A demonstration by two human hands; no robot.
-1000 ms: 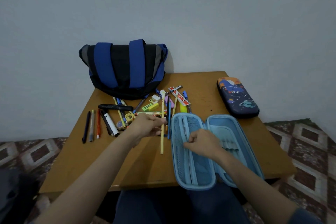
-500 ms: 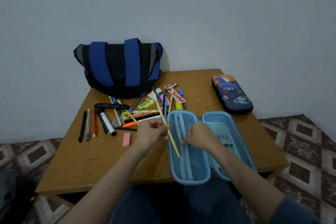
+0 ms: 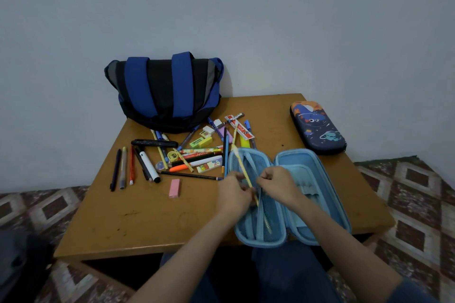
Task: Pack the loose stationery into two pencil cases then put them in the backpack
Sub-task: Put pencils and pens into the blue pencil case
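At the near right edge of the surface (image 3: 147,216), the light-blue pencil case (image 3: 293,155) lay opened flat, both halves up. The left grip (image 3: 234,192) pinched a yellow pencil (image 3: 242,167) near mid-shaft; the pencil's lower end sat under the mesh pocket (image 3: 248,226) of the case's left half, while its upper end stuck out tilted past the far rim. The right grip (image 3: 275,183) was curled at the pocket's edge, apparently holding it open; exact finger contact could not be made out.

Step judged: filling the first case, early stage. Most of the loose stationery (image 3: 197,152) lay heaped between the backpack (image 3: 167,93) and the case, with a pink eraser (image 3: 174,188) apart, nearer. The dark printed pencil case (image 3: 317,128) lay zipped at the far right corner, untouched.

Next move would call for sliding the pencil lengthwise until it cleared the rim, pocket mouth kept lifted — then letting go and reaching left for the heap.

Surface: low, brown wood, set against a plain pale wall (image 3: 295,32). Floor covering (image 3: 406,192): diamond pattern, either side.
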